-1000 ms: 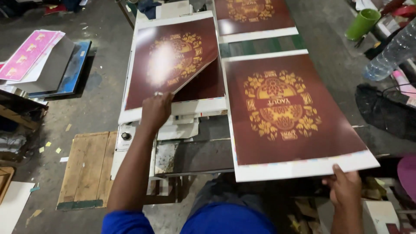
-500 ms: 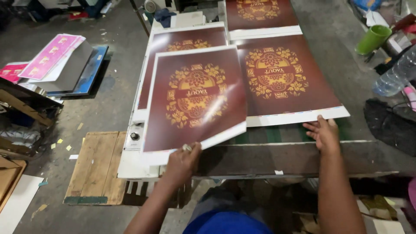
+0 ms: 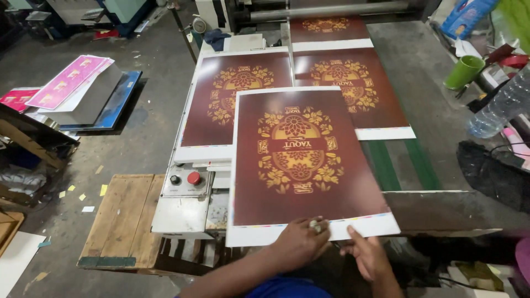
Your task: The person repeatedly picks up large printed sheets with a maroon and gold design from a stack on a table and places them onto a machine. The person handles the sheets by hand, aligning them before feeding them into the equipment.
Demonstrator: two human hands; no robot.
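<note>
The glossy maroon printed sheet with a gold floral emblem and white margin (image 3: pixel 301 160) lies flat in front of me, its near white edge overhanging the grey metal worktop (image 3: pixel 441 209) toward my body. Its surface is smooth and shiny and its shape a tall rectangle, with a thin strip of colour bars along the bottom margin. My left hand (image 3: pixel 298 243) rests on that bottom margin, fingers (image 3: pixel 314 226) curled and pinching the paper's edge. My right hand (image 3: pixel 367 254) sits just beside it, fingers loosely spread, the forefinger tip touching the white border from below; I cannot tell whether it grips.

Beyond the sheet lie two more maroon prints of the same kind (image 3: pixel 237 99), flat and partly covered by mine. A grey control box with a red round button (image 3: pixel 186 187) stands to the left, above a rough wooden pallet (image 3: pixel 121 221). A green plastic cup (image 3: pixel 465 72) and a clear ribbed plastic bottle (image 3: pixel 499 107) sit at the right.
</note>
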